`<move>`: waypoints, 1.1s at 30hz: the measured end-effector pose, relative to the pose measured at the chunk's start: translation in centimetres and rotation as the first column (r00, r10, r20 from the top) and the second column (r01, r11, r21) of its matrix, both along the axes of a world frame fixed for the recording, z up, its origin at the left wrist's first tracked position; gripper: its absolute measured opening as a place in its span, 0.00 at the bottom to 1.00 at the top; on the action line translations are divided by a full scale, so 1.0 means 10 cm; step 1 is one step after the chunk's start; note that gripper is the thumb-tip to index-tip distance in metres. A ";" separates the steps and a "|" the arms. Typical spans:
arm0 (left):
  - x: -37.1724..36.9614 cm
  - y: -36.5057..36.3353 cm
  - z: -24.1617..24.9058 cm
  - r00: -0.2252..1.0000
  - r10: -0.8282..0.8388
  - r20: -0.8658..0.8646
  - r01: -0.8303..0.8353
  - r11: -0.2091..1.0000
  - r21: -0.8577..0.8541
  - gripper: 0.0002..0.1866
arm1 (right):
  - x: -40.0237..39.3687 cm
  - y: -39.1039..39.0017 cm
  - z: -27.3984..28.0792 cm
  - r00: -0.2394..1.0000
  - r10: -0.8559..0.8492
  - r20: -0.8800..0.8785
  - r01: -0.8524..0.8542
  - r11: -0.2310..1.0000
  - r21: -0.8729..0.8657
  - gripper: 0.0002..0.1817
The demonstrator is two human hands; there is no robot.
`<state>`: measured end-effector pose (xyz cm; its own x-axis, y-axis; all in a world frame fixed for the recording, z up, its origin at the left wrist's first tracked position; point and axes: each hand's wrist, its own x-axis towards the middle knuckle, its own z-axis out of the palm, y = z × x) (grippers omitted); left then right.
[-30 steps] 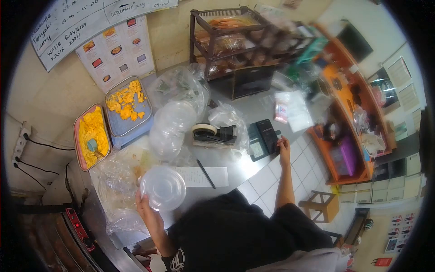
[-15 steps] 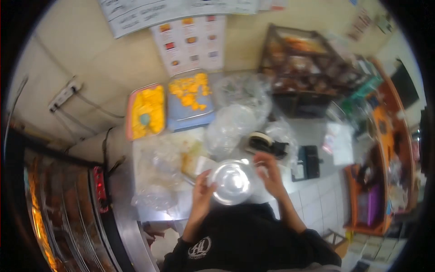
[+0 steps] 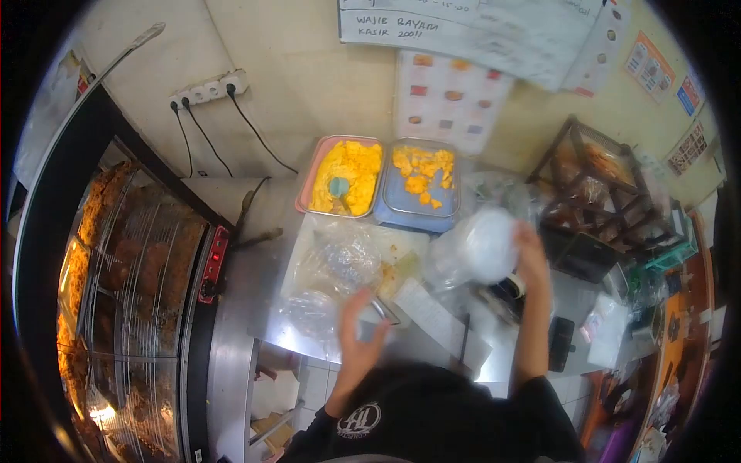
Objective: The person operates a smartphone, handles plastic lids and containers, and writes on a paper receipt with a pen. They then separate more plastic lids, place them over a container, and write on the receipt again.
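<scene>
My right hand (image 3: 531, 258) is raised over the right part of the counter, its fingers on the edge of a round, whitish, blurred container (image 3: 492, 245). Behind that container is a clear plastic bag (image 3: 448, 262). My left hand (image 3: 360, 339) has thumb and fingers apart, holding nothing, near the counter's front edge. Crumpled clear plastic (image 3: 340, 258) lies just beyond it. A pink-rimmed tray of yellow food (image 3: 355, 174) with a light blue scoop (image 3: 338, 187) stands at the back, beside a blue tray (image 3: 397, 193) with yellow pieces. White paper (image 3: 440, 316) lies between my hands.
A glass-fronted cabinet (image 3: 139, 270) with a red control panel (image 3: 214, 265) stands at the left. A dark rack (image 3: 590, 185) of packed food is at the back right, with a black phone (image 3: 561, 339) in front. A power strip (image 3: 207, 93) hangs on the wall.
The round container has left the space between my hands and moved right and up with my right hand. My left hand has let go of it and spread its fingers. The view has shifted left.
</scene>
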<state>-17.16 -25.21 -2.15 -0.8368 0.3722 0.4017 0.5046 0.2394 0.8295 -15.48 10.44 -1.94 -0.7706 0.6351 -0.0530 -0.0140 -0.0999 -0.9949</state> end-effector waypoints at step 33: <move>0.07 -0.56 -0.74 0.840 0.240 0.487 -0.341 0.931 0.130 0.18 | -0.77 -2.06 -0.84 0.326 0.936 0.132 -0.930 0.293 0.220 0.24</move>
<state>-16.47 -30.82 -9.59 -0.9993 0.0353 -0.0118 -0.0077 0.1156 0.9933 -23.21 -10.18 -10.33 -0.8511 -0.5249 -0.0135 -0.0778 0.1516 -0.9854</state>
